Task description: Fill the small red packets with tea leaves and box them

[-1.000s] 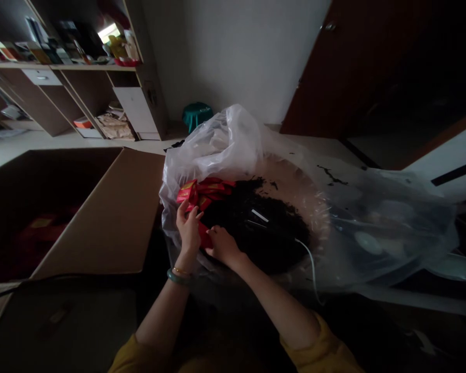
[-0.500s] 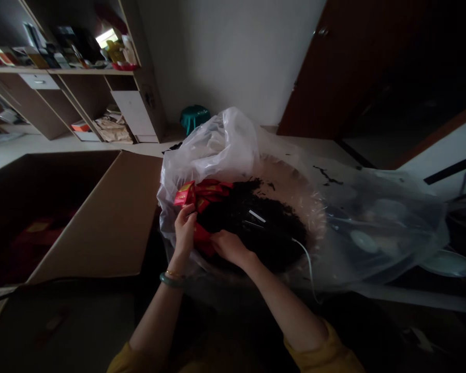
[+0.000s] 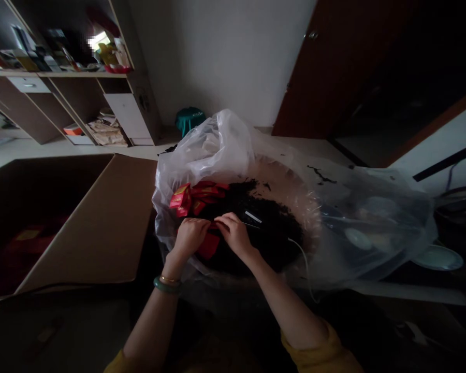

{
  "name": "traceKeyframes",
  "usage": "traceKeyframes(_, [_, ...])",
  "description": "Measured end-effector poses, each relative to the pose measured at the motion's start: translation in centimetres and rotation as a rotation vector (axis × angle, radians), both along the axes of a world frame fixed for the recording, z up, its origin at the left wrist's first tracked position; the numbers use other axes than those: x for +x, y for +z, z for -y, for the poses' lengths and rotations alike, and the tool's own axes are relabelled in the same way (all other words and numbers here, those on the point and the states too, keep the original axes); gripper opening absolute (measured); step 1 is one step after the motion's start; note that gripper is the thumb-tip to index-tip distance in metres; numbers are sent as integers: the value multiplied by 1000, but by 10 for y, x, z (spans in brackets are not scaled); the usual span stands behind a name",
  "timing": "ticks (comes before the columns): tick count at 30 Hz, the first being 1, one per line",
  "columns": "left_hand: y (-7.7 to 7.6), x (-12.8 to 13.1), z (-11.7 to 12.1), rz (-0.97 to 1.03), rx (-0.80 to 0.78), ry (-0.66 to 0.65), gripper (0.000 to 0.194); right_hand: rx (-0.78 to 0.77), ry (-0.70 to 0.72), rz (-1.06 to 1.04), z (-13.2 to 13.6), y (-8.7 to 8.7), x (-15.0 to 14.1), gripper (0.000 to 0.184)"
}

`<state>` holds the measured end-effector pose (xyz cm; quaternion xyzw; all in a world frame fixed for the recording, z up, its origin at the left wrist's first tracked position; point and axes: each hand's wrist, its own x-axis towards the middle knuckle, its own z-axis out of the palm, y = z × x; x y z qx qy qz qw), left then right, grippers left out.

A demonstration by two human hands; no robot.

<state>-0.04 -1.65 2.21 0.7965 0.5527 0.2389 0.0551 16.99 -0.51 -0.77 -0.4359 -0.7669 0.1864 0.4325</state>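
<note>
Head view: a crumpled sheet of clear plastic (image 3: 227, 145) spreads across the middle, with an open brown cardboard box (image 3: 103, 223) at nine o'clock. On it lies a loose heap of dark, leaf-like shreds (image 3: 274, 220), a pile of shiny red packets (image 3: 196, 195) at the heap's ten o'clock; at its eight o'clock the left hand (image 3: 190, 234) and right hand (image 3: 234, 234), fingers nearly closed, pinch the upper edge of a flat red packet (image 3: 208, 246).

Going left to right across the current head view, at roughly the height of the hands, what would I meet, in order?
Cardboard box, left hand, red packet, right hand, white cord.
</note>
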Motion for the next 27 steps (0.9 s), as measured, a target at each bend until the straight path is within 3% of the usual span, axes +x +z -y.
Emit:
traceKeyframes(3, [-8, -6, -3, 87, 122, 64, 20, 8, -41, -143, 0, -10, -10, 43])
traceKeyframes(5, [-11, -7, -4, 165, 179, 96, 18, 29, -57, -205, 2, -13, -15, 48])
traceKeyframes(14, [-18, -2, -4, 358, 211, 364, 17, 272, -163, -148, 15, -16, -26, 36])
traceKeyframes(18, [-16, -2, -2, 358, 184, 336, 16, 256, -274, -121, 7, -6, -25, 15])
traceKeyframes(20, [-16, -2, -1, 347, 187, 302, 16, 224, -219, -72, 2, 2, -21, 13])
traceKeyframes(24, [-18, 2, 1, 351, 223, 299, 19, 154, 15, 32, 3, 12, -15, 25])
traceKeyframes(27, [-19, 4, 0, 362, 237, 303, 20, 46, 4, 75, 10, 7, -10, 23])
